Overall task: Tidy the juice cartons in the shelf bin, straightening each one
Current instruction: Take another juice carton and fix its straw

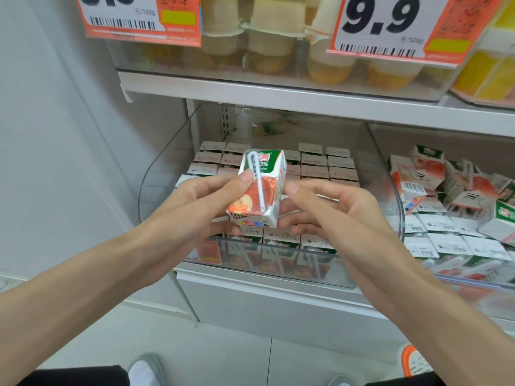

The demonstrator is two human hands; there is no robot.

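A small juice carton point(267, 174), green at the top and red-orange below with a white straw on its face, is held tilted above the clear shelf bin point(156, 174). My left hand point(206, 201) grips its left side, thumb on the front by the straw. My right hand point(331, 210) holds its right side, thumb near the edge and fingers curled under the base. In the bin below, several cartons point(315, 165) stand upright in neat rows, tops showing.
A second clear bin point(388, 174) to the right holds several cartons point(451, 190) lying jumbled at odd angles. The shelf above carries fruit cups point(270, 48) behind orange price tags point(390, 26). A white wall stands to the left.
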